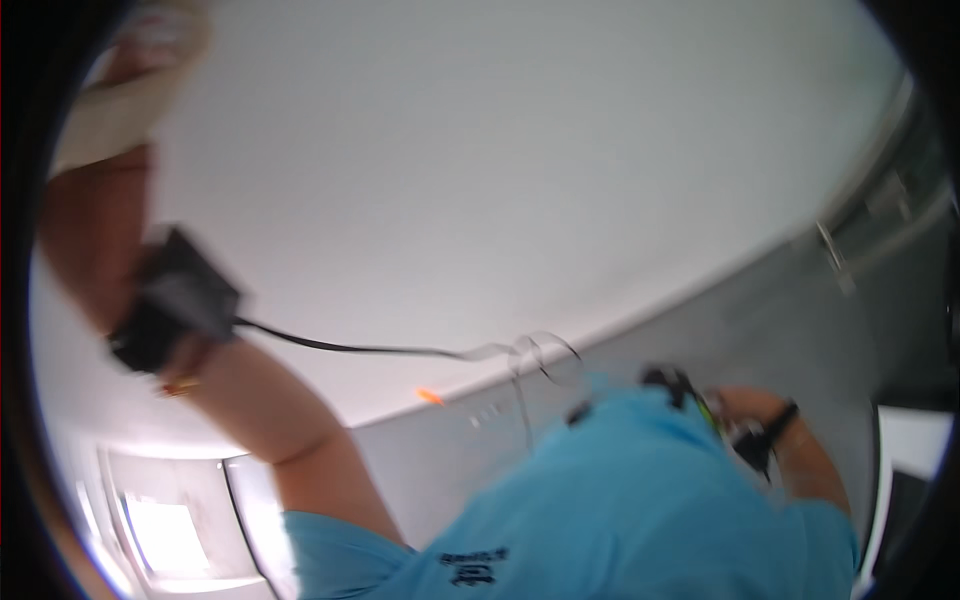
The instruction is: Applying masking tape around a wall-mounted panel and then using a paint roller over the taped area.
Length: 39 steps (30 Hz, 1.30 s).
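My left hand [140,60] is raised at the far upper left, smeared by motion. A cream-coloured band or cloth [115,122] lies across it, and I cannot make out its kind or whether the fingers grip it. On my left wrist sits a black box-shaped device [195,285] with a black cable [350,348] running from it. Down at the lower right, my right hand [745,403] is close to the front of my blue shirt [600,500], beside a small black thing [668,382]. Its fingers are too blurred to read. A dark strap with a device [765,440] circles that wrist.
A broad white surface [520,180] fills the upper middle, with grey floor [690,335] past its edge. An orange spot [430,396] shows by that edge. Metal fittings [832,250] stand at the right; a bright window [165,530] is at the lower left.
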Each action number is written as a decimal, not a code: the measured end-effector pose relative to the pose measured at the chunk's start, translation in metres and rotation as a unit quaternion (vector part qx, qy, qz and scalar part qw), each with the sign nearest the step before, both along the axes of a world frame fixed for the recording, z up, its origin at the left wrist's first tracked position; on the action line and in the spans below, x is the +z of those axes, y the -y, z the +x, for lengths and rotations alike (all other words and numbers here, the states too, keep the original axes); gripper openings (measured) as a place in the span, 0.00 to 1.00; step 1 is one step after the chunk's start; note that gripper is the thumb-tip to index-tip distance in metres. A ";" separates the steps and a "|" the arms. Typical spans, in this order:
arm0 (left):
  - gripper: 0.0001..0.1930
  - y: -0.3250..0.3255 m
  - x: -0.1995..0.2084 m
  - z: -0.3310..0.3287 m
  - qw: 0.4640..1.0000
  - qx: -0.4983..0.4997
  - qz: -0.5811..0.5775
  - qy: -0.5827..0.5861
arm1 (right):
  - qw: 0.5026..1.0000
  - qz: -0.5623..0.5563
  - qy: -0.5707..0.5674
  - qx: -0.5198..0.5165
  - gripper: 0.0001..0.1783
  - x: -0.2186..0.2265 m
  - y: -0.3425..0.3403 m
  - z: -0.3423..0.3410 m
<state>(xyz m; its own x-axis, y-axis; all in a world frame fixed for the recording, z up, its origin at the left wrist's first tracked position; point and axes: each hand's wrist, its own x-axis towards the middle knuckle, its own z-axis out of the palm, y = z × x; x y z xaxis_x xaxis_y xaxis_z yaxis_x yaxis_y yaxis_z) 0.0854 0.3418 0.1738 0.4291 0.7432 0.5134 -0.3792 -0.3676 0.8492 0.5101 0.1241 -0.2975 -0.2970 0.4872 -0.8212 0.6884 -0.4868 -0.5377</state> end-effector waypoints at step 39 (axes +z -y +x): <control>0.22 0.035 -0.015 0.021 0.995 0.098 0.002 0.010 | 0.691 0.671 -0.230 0.141 0.15 0.421 -0.218 -0.125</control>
<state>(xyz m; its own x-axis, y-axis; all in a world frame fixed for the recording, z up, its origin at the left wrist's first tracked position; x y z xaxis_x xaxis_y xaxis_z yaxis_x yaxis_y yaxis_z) 0.1068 0.3069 0.1592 0.2663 0.8088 0.5243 -0.3175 -0.4400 0.8400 0.3855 0.3417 0.1237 -0.6146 0.5882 0.5257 0.2606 0.7804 -0.5684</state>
